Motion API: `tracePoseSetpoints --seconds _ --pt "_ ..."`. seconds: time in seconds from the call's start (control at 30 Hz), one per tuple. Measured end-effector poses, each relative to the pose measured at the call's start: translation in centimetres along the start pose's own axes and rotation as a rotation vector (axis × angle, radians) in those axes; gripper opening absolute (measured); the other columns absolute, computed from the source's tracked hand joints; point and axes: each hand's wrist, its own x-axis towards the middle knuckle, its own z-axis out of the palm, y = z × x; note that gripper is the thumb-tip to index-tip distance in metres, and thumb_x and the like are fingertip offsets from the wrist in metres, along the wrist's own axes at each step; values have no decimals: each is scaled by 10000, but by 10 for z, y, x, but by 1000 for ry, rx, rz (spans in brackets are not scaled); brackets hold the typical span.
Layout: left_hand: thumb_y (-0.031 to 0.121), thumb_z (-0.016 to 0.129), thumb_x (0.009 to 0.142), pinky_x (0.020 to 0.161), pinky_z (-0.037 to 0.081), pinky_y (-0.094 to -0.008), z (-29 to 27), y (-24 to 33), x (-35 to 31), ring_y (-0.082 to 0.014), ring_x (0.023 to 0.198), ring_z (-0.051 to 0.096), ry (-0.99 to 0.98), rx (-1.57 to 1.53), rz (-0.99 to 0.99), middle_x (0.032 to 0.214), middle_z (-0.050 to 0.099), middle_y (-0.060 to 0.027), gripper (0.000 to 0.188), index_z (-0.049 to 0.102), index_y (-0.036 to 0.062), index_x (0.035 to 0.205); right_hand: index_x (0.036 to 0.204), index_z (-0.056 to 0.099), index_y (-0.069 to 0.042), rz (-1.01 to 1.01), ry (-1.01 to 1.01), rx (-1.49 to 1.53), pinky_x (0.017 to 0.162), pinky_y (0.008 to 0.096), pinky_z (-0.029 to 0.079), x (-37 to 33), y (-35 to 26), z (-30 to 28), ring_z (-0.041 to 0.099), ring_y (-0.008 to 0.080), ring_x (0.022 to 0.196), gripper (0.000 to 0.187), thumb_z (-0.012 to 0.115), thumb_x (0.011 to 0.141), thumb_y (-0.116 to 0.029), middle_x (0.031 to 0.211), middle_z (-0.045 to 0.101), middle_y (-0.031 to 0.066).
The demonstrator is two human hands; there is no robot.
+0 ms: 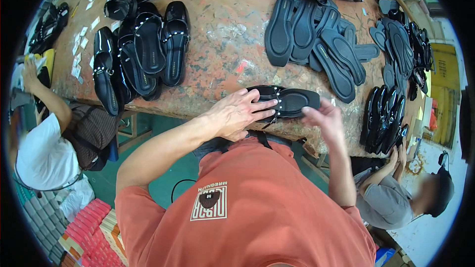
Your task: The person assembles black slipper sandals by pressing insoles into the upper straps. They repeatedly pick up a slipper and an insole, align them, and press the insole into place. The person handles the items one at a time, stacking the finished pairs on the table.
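A black shoe (267, 92) with a studded strap lies sideways at the near edge of the worktable. My left hand (238, 114) rests over its left part, fingers spread across the upper and the strap, thumb lower down by the table edge. To the right of the strap shows a black insole (296, 103) with a squarish end. My right hand (324, 119) is at that end, thumb and fingers bent around it; exactly how they grip is partly hidden. Beyond the shoe, to the right, lies a pile of loose black insoles (341, 52).
Several finished-looking black shoes (148, 44) stand at the left, and glossy black shoes (383, 118) at the right edge. White paper labels (76, 64) lie scattered far left. Co-workers sit on both sides, one in a white shirt (47, 153), one in a grey shirt (388, 202).
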Motion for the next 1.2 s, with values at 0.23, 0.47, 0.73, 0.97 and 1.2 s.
tracePoseSetpoints --seconds 0.23,0.47,0.73,0.97,1.2 --pt "258 850 675 944 488 -421 2 3 15 -296 1149 515 15 18 -33 1316 600 -55 597 745 142 1252 1038 722 -52 -582 246 -1029 656 503 603 -17 12 92 738 362 800 248 785 802 -93 931 674 129" --pt "326 881 631 933 520 -439 -5 8 36 -327 1188 543 -89 75 -65 1264 637 -90 573 766 96 1142 1146 709 19 -757 299 -1117 603 436 605 -19 7 88 745 293 797 313 732 849 -79 921 656 115" --pt "170 838 724 1282 362 -486 -3 -8 4 -367 1585 359 83 -33 77 1739 351 -160 814 604 72 1497 1080 755 -4 -622 -16 -1186 806 477 612 6 -9 69 743 336 990 314 793 828 -187 1093 714 155" --pt "230 773 700 1360 233 -456 -6 -4 47 -330 1616 346 46 -27 217 1689 422 -231 956 467 -98 1543 1677 358 -75 -730 -71 -883 1304 542 327 23 20 1 361 472 1574 1250 1006 650 -371 1677 425 217" --pt "272 764 683 1325 300 -463 1 10 60 -360 1546 448 148 37 189 1566 546 -240 849 576 -109 1418 1672 343 -35 -673 -47 -743 1314 552 310 30 37 -4 452 445 1512 1271 1004 634 -354 1586 512 247"
